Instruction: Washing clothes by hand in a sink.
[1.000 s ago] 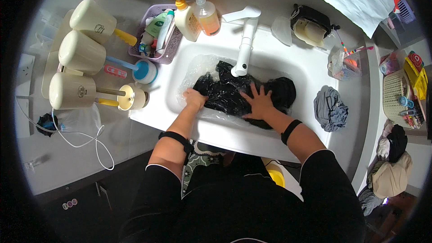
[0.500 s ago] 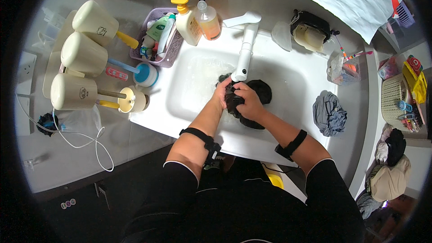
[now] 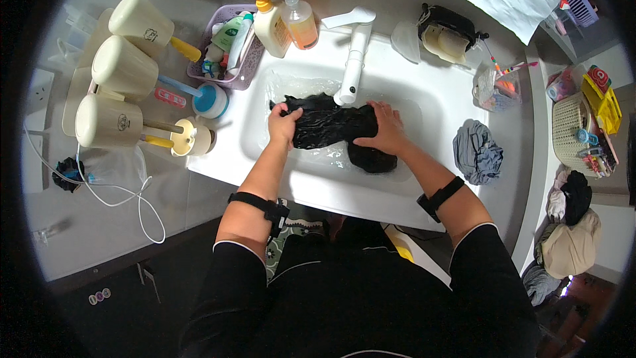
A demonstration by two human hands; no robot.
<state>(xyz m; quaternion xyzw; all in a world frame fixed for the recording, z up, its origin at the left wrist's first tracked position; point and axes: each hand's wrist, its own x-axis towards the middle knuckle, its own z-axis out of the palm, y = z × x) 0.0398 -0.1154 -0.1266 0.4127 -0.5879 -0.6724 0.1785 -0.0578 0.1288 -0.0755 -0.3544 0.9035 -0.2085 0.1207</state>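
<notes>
Left hand (image 3: pixel 283 126) and right hand (image 3: pixel 386 131) both clamped on wet black garment (image 3: pixel 331 126) in sink (image 3: pixel 434 103) under white faucet (image 3: pixel 351 66). Risk imo: hard wringing splashes water over sink's front edge.

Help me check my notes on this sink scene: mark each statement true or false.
1. Both hands grip the black garment. True: the left hand and the right hand hold it between them.
2. The garment lies on the counter. False: it is in the white sink, under the white faucet.
3. A grey cloth lies right of the basin. True.
4. The faucet is black. False: it is white.
5. The sink is dry. False: water shows in it.
</notes>
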